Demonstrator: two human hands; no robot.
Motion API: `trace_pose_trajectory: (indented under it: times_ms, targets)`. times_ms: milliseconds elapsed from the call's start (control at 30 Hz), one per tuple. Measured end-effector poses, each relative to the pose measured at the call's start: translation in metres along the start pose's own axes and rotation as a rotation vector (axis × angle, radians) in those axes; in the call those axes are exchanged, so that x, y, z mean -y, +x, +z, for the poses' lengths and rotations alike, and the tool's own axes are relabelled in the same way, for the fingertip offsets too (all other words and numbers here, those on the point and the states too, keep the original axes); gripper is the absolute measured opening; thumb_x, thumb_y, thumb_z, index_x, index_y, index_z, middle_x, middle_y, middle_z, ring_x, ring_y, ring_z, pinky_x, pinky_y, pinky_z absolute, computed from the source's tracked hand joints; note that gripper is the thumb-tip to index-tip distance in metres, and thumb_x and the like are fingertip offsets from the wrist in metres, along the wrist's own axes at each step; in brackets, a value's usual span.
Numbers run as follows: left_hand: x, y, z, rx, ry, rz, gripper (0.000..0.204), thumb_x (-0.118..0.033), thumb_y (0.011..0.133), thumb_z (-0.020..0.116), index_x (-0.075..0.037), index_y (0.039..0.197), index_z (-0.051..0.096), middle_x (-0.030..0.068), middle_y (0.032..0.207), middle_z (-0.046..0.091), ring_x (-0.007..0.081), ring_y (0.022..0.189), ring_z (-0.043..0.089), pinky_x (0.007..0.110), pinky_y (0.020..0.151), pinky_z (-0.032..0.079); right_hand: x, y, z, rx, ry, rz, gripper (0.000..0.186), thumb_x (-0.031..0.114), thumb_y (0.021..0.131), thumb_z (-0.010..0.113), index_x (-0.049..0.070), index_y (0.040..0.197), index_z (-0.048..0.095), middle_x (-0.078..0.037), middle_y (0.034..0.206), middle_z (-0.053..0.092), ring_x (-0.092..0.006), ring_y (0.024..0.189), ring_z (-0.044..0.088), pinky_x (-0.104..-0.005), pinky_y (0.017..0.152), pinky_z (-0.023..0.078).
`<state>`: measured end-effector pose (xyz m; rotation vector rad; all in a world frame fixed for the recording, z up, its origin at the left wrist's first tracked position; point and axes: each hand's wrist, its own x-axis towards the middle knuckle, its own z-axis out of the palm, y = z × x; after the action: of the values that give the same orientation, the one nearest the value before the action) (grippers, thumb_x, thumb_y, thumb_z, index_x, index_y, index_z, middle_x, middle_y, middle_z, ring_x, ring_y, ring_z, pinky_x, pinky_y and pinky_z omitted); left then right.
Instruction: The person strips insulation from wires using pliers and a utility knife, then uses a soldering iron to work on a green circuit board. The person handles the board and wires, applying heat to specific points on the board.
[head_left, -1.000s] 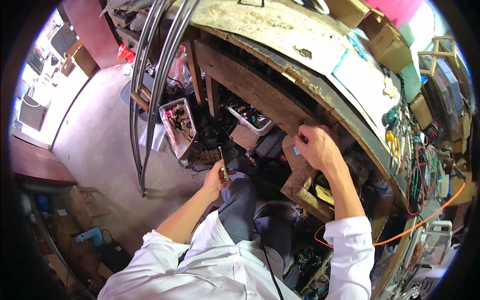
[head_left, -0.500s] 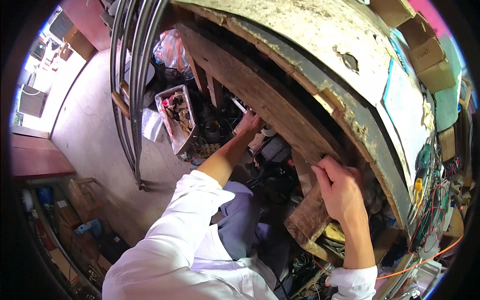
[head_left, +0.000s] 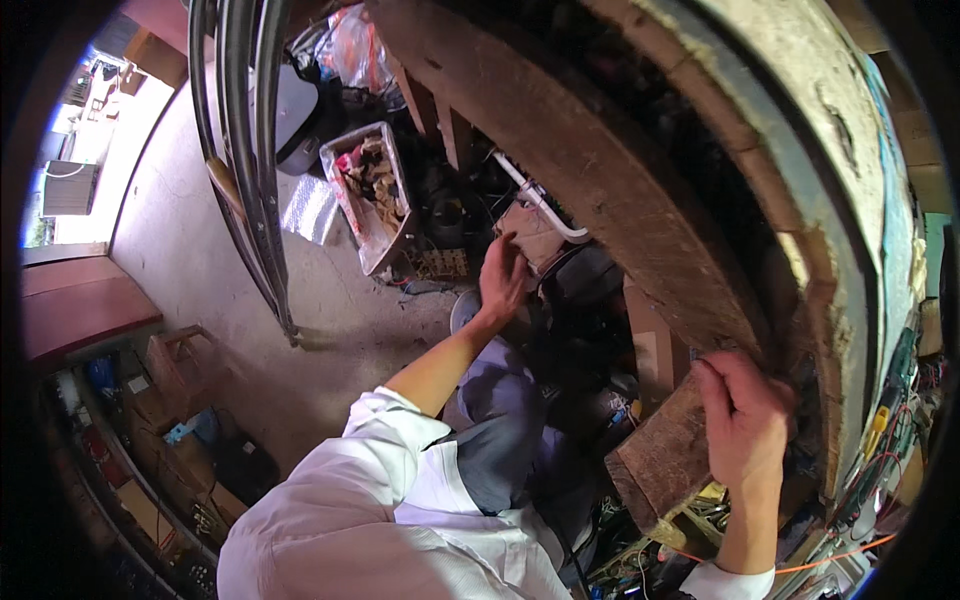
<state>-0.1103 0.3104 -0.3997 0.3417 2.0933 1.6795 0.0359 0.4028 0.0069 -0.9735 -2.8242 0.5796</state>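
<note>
Cluttered workshop ground lies under a long, worn wooden workbench [head_left: 640,190] whose thick beam curves across the upper right of the view. Below it, grey concrete floor [head_left: 200,260] spreads out to the left of both hands.

The left hand [head_left: 503,280] reaches forward into the dark space beneath the bench, fingers loosely spread and bent, not closed on anything that shows. It hovers just in front of a flat brownish cardboard piece [head_left: 535,235] and a white bent tube [head_left: 545,205]; whether the fingertips touch the cardboard is hard to tell in the shadow. Left of this hand, well apart from it, sits a clear plastic bin filled with brown scraps [head_left: 370,190], with a silvery foil sheet [head_left: 310,210] beyond it. A bundle of dark curved metal rods [head_left: 245,160] stands further left still.

The right hand [head_left: 745,425] is clamped on the rough brown wooden leg [head_left: 670,460] of the bench, fingers wrapped over its upper edge where it meets the beam, thumb on the near side. An orange cable [head_left: 800,568] runs below the wrist, and tangled wires [head_left: 900,400] hang to the right of this hand.

Both forearms come out of white shirt sleeves [head_left: 340,500], and grey trousers [head_left: 495,420] sit between them.
</note>
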Motion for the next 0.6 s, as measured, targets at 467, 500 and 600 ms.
trace_pose_trajectory:
  times_ms: [467, 500, 600]
  targets:
    - [0.238, 0.047, -0.172, 0.021, 0.166, -0.562, 0.054, -0.016, 0.077, 0.073, -0.011, 0.13, 0.064, 0.0122, 0.104, 0.066, 0.0249, 0.096, 0.063, 0.036, 0.087, 0.051, -0.001, 0.002, 0.003, 0.004, -0.051, -0.006, 0.005, -0.002, 0.084, 0.07, 0.0, 0.087, 0.067, -0.014, 0.069, 0.064, -0.0224, 0.059, 0.064, -0.0303, 0.059, 0.048]
    - [0.231, 0.062, -0.18, 0.079, 0.002, -0.494, 0.056, -0.014, 0.078, 0.073, -0.013, 0.133, 0.063, 0.0072, 0.091, 0.067, 0.0217, 0.085, 0.064, 0.034, 0.08, 0.052, -0.002, 0.003, 0.003, 0.017, -0.062, -0.023, 0.005, -0.001, 0.084, 0.071, 0.0, 0.086, 0.067, -0.014, 0.07, 0.064, -0.0228, 0.059, 0.064, -0.0306, 0.06, 0.049]
    - [0.192, 0.095, -0.171, 0.231, -0.066, -0.667, 0.064, -0.015, 0.078, 0.073, -0.017, 0.14, 0.057, -0.0041, 0.068, 0.053, 0.0106, 0.056, 0.047, 0.028, 0.051, 0.038, -0.006, 0.002, 0.001, 0.034, -0.101, -0.04, 0.006, 0.0, 0.083, 0.072, 0.0, 0.086, 0.067, -0.014, 0.071, 0.066, -0.0243, 0.061, 0.065, -0.0314, 0.061, 0.05]
